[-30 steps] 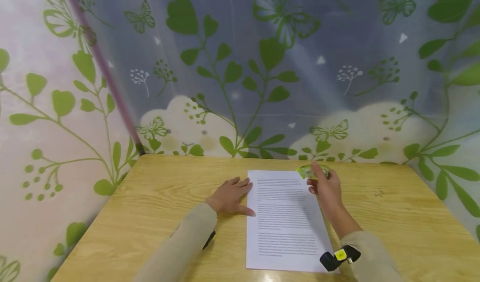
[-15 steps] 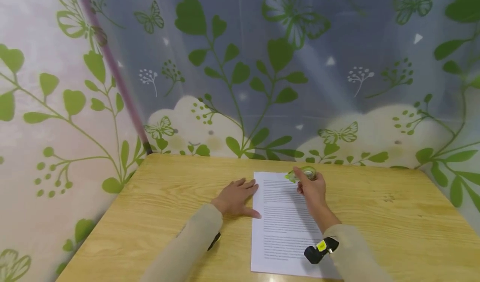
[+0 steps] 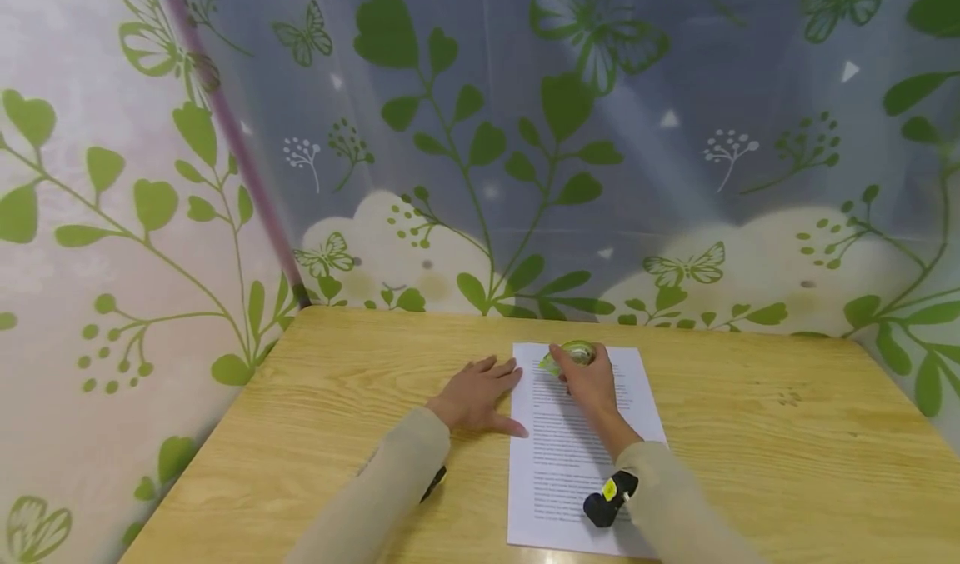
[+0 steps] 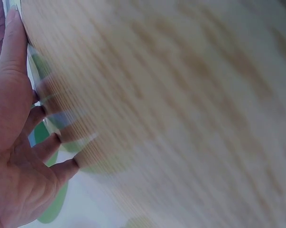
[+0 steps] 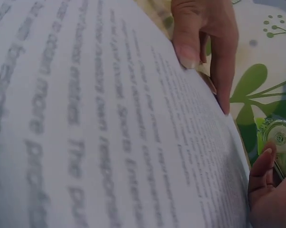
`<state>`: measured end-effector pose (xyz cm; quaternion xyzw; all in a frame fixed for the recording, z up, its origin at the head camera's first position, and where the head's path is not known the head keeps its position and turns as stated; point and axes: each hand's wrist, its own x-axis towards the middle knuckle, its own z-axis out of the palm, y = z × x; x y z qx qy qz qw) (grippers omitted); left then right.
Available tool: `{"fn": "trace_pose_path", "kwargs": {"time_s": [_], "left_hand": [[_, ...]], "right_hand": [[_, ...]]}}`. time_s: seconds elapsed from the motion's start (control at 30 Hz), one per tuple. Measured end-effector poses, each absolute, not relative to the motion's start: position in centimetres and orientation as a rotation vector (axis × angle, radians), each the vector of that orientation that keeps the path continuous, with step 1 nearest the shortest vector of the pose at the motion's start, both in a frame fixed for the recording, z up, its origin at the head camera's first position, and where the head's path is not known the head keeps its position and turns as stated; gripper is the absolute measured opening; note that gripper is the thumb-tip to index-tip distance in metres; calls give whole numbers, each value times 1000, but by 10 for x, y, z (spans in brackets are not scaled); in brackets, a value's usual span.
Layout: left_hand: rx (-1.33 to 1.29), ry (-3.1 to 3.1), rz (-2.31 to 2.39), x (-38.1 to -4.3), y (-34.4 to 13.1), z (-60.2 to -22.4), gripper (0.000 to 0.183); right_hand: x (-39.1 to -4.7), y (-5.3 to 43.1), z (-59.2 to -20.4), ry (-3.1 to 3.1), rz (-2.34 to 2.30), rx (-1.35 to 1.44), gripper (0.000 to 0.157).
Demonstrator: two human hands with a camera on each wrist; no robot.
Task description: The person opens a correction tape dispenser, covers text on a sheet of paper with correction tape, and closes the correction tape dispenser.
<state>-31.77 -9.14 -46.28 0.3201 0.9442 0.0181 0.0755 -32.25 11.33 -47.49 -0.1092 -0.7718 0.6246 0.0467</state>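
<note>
The right hand (image 3: 592, 383) is gripping the green tape dispenser (image 3: 578, 351) at the far end of the printed sheet (image 3: 561, 456); whether they are touching cannot be told. The dispenser's long axis is running sideways, its narrow end pointing left and slightly nearward. The left hand (image 3: 476, 396) is resting, fingers spread, at the sheet's left edge.

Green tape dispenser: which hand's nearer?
Right. The right hand grips the green tape dispenser over the printed sheet's upper part; the left hand lies apart from the dispenser, at the sheet's left edge.
</note>
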Motion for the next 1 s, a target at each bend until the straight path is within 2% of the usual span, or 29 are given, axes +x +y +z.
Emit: {"fn": "trace_pose_path", "kwargs": {"time_s": [0.5, 1.0], "left_hand": [[943, 2827, -44, -319, -87, -457, 101], [894, 2808, -115, -321, -76, -453, 105]], "right_hand": [[-323, 106, -489, -2497, 1715, -202, 63], [-321, 104, -489, -2528, 1639, -211, 63]]}}
